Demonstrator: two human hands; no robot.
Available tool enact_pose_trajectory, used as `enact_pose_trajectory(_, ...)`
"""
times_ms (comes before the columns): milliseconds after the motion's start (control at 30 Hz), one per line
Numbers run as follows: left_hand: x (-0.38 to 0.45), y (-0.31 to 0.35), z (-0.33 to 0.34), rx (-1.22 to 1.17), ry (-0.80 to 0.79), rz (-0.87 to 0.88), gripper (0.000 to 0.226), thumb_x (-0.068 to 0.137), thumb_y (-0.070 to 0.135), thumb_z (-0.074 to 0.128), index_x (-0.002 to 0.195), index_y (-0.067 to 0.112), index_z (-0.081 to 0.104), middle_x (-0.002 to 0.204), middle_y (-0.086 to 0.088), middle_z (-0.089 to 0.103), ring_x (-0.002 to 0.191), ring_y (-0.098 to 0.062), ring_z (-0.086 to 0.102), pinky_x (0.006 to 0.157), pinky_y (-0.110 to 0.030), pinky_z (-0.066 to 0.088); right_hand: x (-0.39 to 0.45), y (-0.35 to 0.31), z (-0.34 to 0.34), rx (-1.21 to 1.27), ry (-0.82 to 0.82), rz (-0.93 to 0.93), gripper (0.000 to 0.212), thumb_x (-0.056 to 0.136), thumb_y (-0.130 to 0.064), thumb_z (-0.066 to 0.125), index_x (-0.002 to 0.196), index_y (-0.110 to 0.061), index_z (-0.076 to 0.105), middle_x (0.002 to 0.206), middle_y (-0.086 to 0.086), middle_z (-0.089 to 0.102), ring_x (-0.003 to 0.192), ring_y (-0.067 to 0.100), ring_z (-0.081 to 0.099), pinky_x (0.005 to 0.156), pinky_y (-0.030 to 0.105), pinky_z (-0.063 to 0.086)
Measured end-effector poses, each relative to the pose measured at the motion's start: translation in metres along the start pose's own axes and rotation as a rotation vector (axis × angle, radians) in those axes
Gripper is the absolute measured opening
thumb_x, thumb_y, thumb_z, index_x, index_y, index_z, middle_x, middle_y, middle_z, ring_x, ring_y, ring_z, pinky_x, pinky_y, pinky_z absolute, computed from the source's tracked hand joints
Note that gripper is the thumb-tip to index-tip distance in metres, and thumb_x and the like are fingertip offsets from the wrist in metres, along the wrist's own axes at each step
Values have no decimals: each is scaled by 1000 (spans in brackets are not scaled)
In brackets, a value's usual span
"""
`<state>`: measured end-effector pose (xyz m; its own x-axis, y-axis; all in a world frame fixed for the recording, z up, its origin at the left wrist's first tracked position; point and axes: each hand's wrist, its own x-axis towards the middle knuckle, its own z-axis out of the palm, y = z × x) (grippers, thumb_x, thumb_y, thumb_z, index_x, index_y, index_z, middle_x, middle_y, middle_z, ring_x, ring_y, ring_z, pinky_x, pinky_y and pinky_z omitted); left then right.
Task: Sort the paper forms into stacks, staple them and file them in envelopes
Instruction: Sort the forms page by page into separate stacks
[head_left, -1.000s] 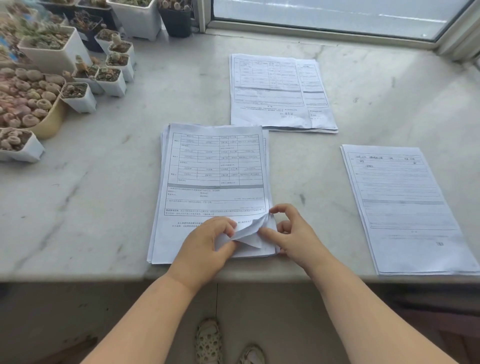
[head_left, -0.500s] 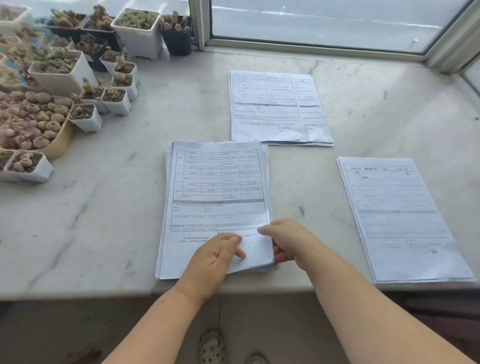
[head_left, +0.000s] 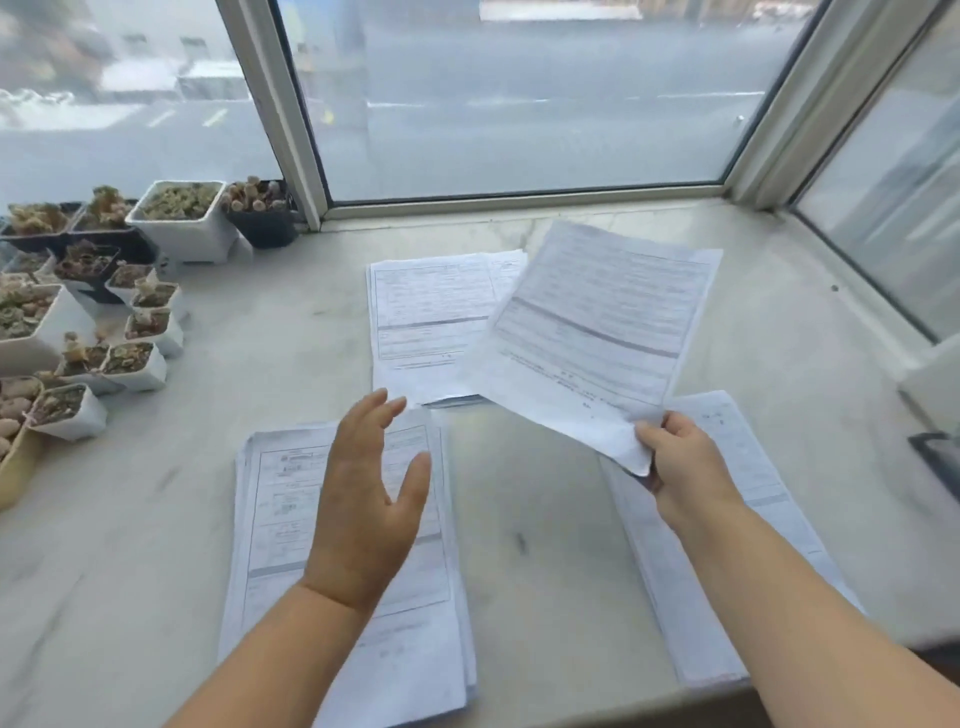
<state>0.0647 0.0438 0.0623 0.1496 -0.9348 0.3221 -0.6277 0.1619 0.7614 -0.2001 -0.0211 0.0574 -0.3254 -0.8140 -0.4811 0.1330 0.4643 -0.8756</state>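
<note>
While the left hand (head_left: 366, 506) hangs just above the nearest stack of forms (head_left: 291, 519), its fingers (head_left: 371, 415) are straight and loosely spread, the thumb (head_left: 415, 483) held out to the side, and they grip nothing; whether the palm brushes the top sheet cannot be told. That stack lies directly under the hand on the marble sill (head_left: 524, 545), its printed side up.

Off to the side, the right hand (head_left: 685, 467) pinches the near corner of a single loose sheet (head_left: 597, 332) between thumb and curled fingers, the corner crumpling slightly at the grip. Beneath this hand and its forearm lies a second stack of forms (head_left: 727, 431), flat on the sill.

Beyond the pinching fingers the held sheet rises tilted and fans out over the far stack (head_left: 426, 317), covering that stack's right part; whether its lower edge touches the pile cannot be told. This far stack sits past the left fingertips, apart from the near one.

Further out on the left hand's side stand small pots of succulents (head_left: 140, 322), and behind everything the window frame (head_left: 280, 104) meets the sill.
</note>
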Motion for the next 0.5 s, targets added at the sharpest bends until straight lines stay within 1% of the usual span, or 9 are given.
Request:
enact_pose_trajectory(67,18,3,34,111,-145,-18,60,87,38,56,139,12,44,144,-1,42,137,-13,34,114,-21,22,47,-21,-36,-93,137,-82,23,92,4,48,91,-11,65,84,4,65,69,14,59,67,31,52)
enact_pose_trajectory(133,39,6,71,245,-317,-54,69,89,37,63,146,14,33,151,-2,35,141,-14,28,115,-22,17,92,-39,-70,-245,225,-144,20,88,0,51,94,-9,67,81,4,64,72,21,58,73,40,54)
enact_pose_trajectory(200,63,6,110,349,-425,-106,80,89,41,63,151,15,19,156,0,24,144,-15,21,116,-26,15,131,-52,-96,-418,268,-175,16,85,-7,52,84,-15,67,79,5,65,74,25,58,77,47,54)
enact_pose_trajectory(233,76,5,129,415,-467,-143,85,89,46,60,152,15,12,158,0,17,146,-17,15,118,-28,13,146,-58,-106,-491,272,-189,16,84,-8,53,82,-16,66,81,7,66,74,26,58,75,45,53)
enact_pose_trajectory(300,101,0,164,571,-553,-229,94,88,56,55,153,16,1,161,-4,6,148,-21,5,120,-36,10,173,-66,-119,-572,234,-226,18,85,-6,53,89,-17,66,86,9,68,76,28,59,72,36,48)
enact_pose_trajectory(367,121,-7,192,675,-618,-336,100,84,64,54,152,18,-2,160,-5,1,148,-26,2,118,-43,15,196,-73,-127,-628,181,-254,21,88,-3,51,94,-18,65,86,7,68,79,29,59,67,30,44)
enact_pose_trajectory(400,128,-11,202,702,-631,-385,102,82,67,54,152,19,-1,159,-6,3,147,-28,5,117,-45,20,205,-76,-128,-654,157,-261,22,89,-3,50,93,-19,64,84,5,68,79,28,59,65,28,43)
enact_pose_trajectory(433,132,-16,210,729,-631,-409,101,81,69,52,151,18,1,157,-8,8,144,-30,10,113,-45,27,214,-77,-130,-673,135,-262,22,89,-3,49,90,-20,64,82,2,68,77,28,59,64,28,42)
enact_pose_trajectory(500,139,-19,219,821,-617,-386,92,86,69,43,151,16,5,150,-10,18,138,-32,22,103,-41,39,227,-80,-131,-697,90,-258,25,89,-4,49,82,-22,63,77,-2,68,73,27,58,63,28,41)
